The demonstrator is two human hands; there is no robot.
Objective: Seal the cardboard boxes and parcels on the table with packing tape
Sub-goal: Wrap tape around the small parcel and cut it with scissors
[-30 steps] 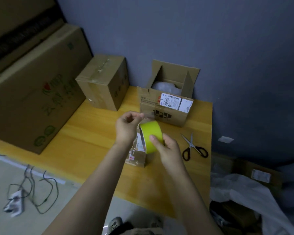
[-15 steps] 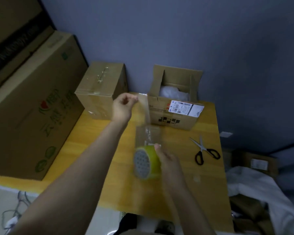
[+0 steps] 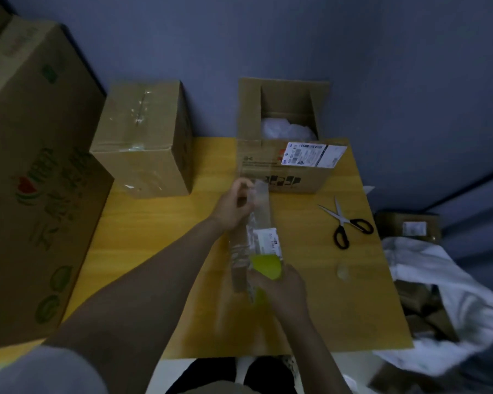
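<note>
Blue-grey wall (image 3: 382, 66), yellow wooden table (image 3: 154, 223), dim light

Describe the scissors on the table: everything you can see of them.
The scissors lie flat on the yellow wooden table, toward its right side, just in front of the open cardboard box but apart from it. Two black loop handles, apparently plastic, face the person. Two pale metal blades point away toward the wall, spread in a narrow V, so the scissors are partly open. Only the table touches them.

Clear tape strip (image 3: 262, 201) between left hand (image 3: 233, 208) and yellow roll (image 3: 266, 266) in right hand (image 3: 283, 291)
</note>
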